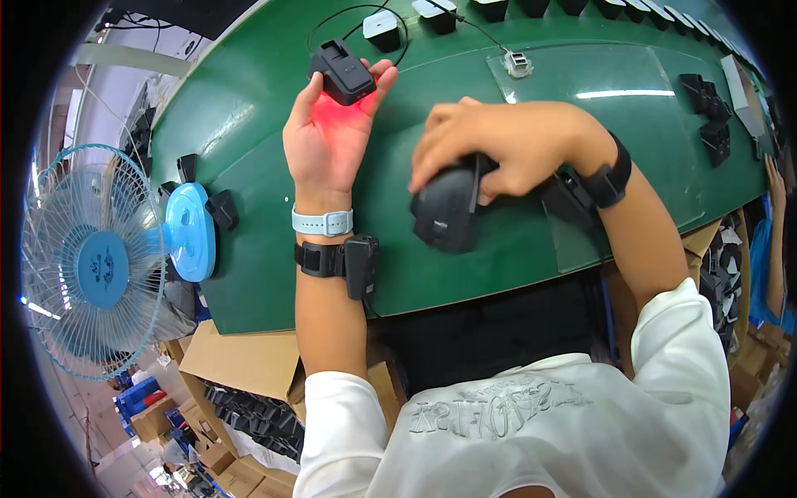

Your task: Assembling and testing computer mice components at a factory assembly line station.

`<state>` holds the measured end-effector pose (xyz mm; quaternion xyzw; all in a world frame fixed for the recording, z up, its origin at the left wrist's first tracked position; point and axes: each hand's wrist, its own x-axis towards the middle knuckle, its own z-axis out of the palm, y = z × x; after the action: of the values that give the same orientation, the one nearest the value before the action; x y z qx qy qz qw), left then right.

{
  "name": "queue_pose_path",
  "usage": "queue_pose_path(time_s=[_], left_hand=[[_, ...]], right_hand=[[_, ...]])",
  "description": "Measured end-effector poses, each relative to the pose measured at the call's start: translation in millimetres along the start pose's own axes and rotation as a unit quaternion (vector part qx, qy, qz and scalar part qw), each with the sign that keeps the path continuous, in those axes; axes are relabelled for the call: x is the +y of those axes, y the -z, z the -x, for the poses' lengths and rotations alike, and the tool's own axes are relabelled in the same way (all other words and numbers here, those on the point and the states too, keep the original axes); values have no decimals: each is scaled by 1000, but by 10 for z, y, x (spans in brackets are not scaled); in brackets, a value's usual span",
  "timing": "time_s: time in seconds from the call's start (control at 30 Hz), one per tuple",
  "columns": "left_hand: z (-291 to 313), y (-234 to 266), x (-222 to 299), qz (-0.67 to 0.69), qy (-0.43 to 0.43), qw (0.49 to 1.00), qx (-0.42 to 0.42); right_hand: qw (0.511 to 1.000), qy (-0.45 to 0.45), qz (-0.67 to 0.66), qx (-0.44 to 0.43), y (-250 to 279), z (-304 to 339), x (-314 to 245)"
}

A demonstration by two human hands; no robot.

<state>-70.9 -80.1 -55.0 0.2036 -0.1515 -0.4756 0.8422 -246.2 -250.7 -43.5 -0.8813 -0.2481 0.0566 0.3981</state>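
Near the upper middle of the table, my left hand (330, 141) is palm up, thumb and fingers closed on a black charging dock (345, 76) with a recessed slot. Red light glows on the palm beneath the dock. To its right, my right hand (519, 145) comes down over a rounded black plastic device (444, 207), gripping it from above. Motion blurs that device, so its exact kind is unclear. A thin black cable (405, 37) loops behind the dock; where it ends is hidden.
A blue fan (104, 266) stands at the left edge of the green table (249, 290). Black-and-white units (382, 31) line the far side. A small socket block (517, 63) lies by a clear sheet (614, 141). Black parts (706, 108) sit at right; a carton (241, 353) is below.
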Motion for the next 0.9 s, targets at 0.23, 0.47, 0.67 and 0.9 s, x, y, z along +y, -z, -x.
queue_pose_path(time_s=[0.23,0.47,0.67,0.9], left_hand=[[-26,4,-84,-188,-68,980,23],[6,-52,-178,-327,-38,944,-3],[54,13,-145,-321,-30,947,0],[-11,97,26,-106,0,993,42]], right_hand=[[845,-34,-353,400,54,-141,246],[864,-67,-212,452,-6,-147,197],[866,-25,-73,493,-59,-193,86],[984,37,-53,167,-20,-29,127]])
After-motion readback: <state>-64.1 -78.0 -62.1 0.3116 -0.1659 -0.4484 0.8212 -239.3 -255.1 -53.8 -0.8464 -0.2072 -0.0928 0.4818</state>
